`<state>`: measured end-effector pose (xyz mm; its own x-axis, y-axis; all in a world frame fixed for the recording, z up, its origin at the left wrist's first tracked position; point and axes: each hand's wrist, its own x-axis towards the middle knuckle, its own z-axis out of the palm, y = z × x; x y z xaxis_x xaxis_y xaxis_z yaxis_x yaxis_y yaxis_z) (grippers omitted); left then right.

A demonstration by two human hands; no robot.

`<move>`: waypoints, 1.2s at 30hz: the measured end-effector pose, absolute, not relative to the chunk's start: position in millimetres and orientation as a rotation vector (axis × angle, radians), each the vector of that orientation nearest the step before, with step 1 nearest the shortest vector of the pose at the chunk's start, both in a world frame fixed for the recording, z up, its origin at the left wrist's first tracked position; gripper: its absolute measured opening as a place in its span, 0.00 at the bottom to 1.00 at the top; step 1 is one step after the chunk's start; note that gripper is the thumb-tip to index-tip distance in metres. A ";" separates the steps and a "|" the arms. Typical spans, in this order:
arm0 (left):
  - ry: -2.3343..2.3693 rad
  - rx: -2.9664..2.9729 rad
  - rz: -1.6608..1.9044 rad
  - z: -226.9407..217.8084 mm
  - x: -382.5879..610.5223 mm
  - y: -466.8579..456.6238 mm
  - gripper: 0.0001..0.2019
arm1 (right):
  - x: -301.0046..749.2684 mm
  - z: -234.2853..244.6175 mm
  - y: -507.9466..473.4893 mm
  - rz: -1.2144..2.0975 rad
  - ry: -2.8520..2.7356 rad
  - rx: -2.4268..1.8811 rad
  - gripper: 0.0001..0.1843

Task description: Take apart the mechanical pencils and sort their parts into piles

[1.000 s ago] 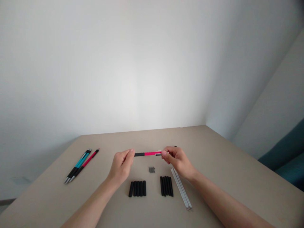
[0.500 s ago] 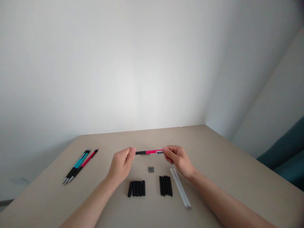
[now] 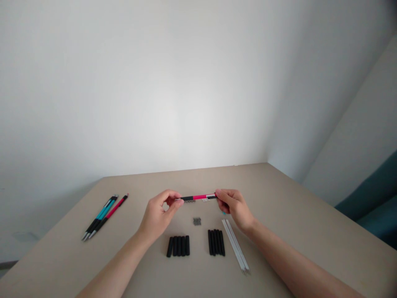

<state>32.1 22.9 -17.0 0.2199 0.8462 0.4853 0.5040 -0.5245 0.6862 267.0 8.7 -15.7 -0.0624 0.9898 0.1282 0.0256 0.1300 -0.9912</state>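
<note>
A pink and black pen (image 3: 200,197) is held level above the table between my two hands. My left hand (image 3: 161,210) pinches its black end between thumb and fingertips. At the other end, my right hand (image 3: 232,205) is closed around the pen, with the thumb on top; the tip there is mostly covered. Small springs (image 3: 190,201) and some small white pieces lie just beyond the pen, partly hidden by it. A cluster of little grey metal parts (image 3: 197,221) sits below the pen, between my hands.
Nearer to me lie a row of black grips (image 3: 181,246), a row of thinner black tubes (image 3: 216,242) and several white refills (image 3: 236,247). Teal pens (image 3: 102,213) and another pink pen (image 3: 112,212) rest at the left. The table (image 3: 149,281) meets a white wall behind.
My left hand has loosened from a closed fist to a fingertip pinch on the pen's end. The pen has shifted slightly to the right, and its printed side now shows more.
</note>
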 end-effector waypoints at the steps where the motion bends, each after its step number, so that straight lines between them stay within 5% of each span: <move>1: 1.243 2.112 1.226 -17.6 32.0 23.3 0.08 | 266.9 -15.7 8.5 1.145 -1.325 -1.102 0.26; 13: 1.361 2.196 1.201 -14.8 31.0 23.6 0.19 | 264.6 -13.8 6.7 1.159 -1.368 -1.068 0.26; 18: 1.259 2.246 1.231 -12.8 32.5 19.5 0.09 | 267.3 -16.9 8.4 1.161 -1.320 -1.045 0.26; 36: 1.111 2.434 1.307 -14.0 30.0 21.9 0.04 | 268.4 -18.3 11.0 1.220 -1.277 -1.024 0.25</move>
<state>30.0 21.9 -14.0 0.3411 0.6774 0.6517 0.5342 -0.7102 0.4586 268.4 11.0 -18.3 -0.0879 0.9886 0.1218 -0.0770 0.1152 -0.9904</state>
